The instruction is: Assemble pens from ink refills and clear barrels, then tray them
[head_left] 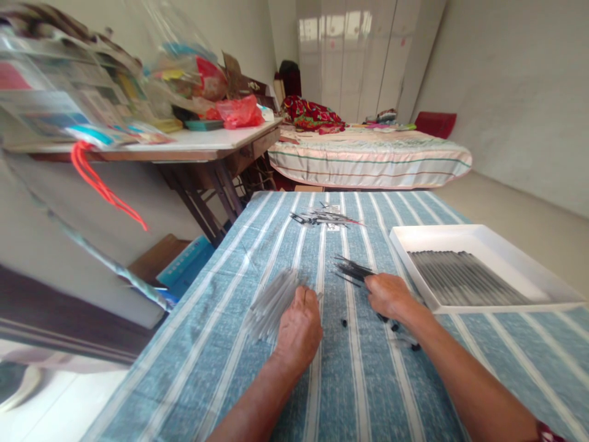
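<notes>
My left hand is closed at the right side of a pile of translucent grey tubes, its fingers pinched on a tube whose short end shows past the fingertips. To the right, my right hand is wrapped round a bundle of thin black rods that look like pen refills; their far ends fan out to the left. A small black cap-like piece lies between the hands. More small black pieces lie by my right wrist, partly hidden under the forearm.
A white tray on the right holds a row of dark, slender sticks. Farther back on the striped cloth lies a loose heap of thin dark rods. A cluttered side table stands left; a bed is beyond.
</notes>
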The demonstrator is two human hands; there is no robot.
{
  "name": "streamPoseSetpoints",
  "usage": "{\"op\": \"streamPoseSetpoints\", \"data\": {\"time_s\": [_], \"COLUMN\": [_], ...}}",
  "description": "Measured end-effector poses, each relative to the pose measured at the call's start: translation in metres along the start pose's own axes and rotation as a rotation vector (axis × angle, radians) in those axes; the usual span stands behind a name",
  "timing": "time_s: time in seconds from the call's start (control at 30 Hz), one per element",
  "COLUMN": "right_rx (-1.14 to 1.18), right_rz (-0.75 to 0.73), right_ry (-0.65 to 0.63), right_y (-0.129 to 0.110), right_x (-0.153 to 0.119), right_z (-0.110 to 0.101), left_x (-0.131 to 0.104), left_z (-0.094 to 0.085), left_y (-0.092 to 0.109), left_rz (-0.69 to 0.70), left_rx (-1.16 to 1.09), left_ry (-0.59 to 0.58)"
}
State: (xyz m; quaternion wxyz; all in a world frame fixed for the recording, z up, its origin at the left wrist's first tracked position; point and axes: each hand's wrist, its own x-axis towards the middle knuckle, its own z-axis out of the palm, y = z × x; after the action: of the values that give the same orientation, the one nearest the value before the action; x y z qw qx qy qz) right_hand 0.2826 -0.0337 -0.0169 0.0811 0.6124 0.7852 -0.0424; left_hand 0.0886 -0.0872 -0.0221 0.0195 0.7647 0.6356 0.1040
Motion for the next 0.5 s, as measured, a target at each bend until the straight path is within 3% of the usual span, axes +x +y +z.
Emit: {"op": "streamPoseSetpoints", "data": {"time_s": [0.2,0.5], "right_rx": [0.035,0.147], "right_rz": [-0.057,-0.131], "right_ry": [0.061,0.25], "right_y": [0.01,0.025], "right_x": [0.002,0.003], "right_z": [0.005,0.01], "left_x": [0.006,0.009], "left_z": [0.007,0.007], "left_y": [-0.009,-0.017], "left_rz": [-0.028,0.055], "left_rx": [-0.399,-0.536], "left_ry": [0.115,0.148]}}
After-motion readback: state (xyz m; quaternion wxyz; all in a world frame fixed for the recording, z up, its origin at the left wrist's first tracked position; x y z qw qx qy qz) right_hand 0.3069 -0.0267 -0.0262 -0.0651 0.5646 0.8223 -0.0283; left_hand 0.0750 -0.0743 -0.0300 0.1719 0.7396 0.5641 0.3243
